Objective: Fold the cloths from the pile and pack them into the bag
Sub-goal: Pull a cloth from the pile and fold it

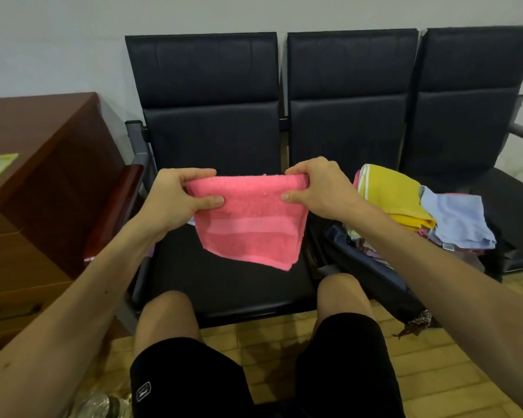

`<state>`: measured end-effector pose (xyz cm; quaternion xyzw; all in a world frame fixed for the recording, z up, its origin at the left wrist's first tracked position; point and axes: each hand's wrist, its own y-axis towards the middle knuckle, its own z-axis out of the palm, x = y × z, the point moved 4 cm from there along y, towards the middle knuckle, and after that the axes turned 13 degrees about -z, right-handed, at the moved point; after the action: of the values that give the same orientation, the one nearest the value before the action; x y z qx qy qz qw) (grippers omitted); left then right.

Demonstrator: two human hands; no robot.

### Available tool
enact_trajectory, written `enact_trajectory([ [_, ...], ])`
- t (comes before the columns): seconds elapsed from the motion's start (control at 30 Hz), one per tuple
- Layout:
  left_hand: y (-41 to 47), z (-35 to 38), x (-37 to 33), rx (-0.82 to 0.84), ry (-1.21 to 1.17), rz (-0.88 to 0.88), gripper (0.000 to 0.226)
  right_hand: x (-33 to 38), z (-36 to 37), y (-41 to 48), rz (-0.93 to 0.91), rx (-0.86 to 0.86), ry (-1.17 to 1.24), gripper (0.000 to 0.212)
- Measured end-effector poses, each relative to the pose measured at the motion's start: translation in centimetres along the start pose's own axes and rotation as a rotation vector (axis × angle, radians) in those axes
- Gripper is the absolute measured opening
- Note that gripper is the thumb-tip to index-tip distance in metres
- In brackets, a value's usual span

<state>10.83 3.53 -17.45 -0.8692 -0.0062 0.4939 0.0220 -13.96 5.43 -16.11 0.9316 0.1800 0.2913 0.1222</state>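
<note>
Pink towel (pixel 248 218) hangs folded above the black seat (pixel 224 285), its top corners pinched by the left hand (pixel 175 196) and right hand (pixel 317 188). Keep the edges level, fold again, then turn to the bag (pixel 372 273).

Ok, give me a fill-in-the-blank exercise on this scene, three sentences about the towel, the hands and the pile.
1. Both hands, left and right, hold the ____ towel by its top edge.
2. The towel hangs over a black ____.
3. On top of the pile, a yellow cloth lies beside a light ____ cloth.

Missing words: pink; seat; blue
</note>
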Motion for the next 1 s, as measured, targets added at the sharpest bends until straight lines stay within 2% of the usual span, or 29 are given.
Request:
enact_trajectory([
  [0.13,-0.3,0.5,-0.2,-0.124,0.137,0.046,0.057,0.3,-0.1,-0.8,0.010,-0.042,-0.115,0.035],
  [0.27,-0.9,1.3,-0.6,-0.213,0.208,0.098,0.031,-0.1,-0.4,-2.0,0.023,-0.033,-0.138,0.027],
  [0.4,-0.8,2.7,-1.3,-0.213,0.265,0.133,0.024,-1.6,-1.1,-3.1,0.066,-0.053,-0.114,0.022],
  [0.47,-0.8,3.4,-2.2,-0.179,0.272,0.178,0.023,-3.0,-1.8,-3.9,0.057,-0.037,-0.053,0.012],
  [0.53,-1.0,4.2,-3.3,-0.116,0.212,0.245,0.024,-4.6,-2.8,-4.9,0.032,-0.029,0.094,0.012],
  [0.6,-1.5,5.4,-4.9,0.007,0.069,0.304,0.022,-6.1,-3.7,-6.5,0.095,-0.093,0.429,0.015],
  [0.67,-1.7,7.1,-6.9,0.100,-0.080,0.361,0.020,-7.3,-3.5,-8.6,0.197,-0.167,0.898,0.035],
  [0.73,-1.6,8.8,-8.6,0.108,-0.157,0.401,0.021,-8.0,-1.9,-10.5,0.261,-0.153,1.174,0.064],
  [0.77,-1.0,9.8,-9.2,0.113,-0.175,0.384,0.020,-8.2,-1.1,-11.2,0.264,-0.123,1.224,0.074],
  [0.8,-0.5,10.5,-9.5,0.121,-0.193,0.340,0.019,-8.0,-0.6,-11.7,0.274,-0.112,1.238,0.075],
  [0.87,1.1,12.5,-9.3,0.178,-0.286,0.163,0.014,-8.2,-1.1,-12.0,0.301,-0.200,1.230,0.059],
  [0.9,1.6,13.7,-8.8,0.241,-0.386,0.020,0.017,-8.4,-1.8,-12.0,0.312,-0.270,1.239,0.048],
  [0.97,2.2,17.1,-7.8,0.440,-0.654,-0.288,0.034,-9.0,-4.0,-11.7,0.316,-0.382,1.254,0.030],
  [1.0,2.0,18.8,-7.4,0.534,-0.772,-0.389,0.043,-9.4,-4.9,-11.6,0.303,-0.410,1.216,0.025],
])
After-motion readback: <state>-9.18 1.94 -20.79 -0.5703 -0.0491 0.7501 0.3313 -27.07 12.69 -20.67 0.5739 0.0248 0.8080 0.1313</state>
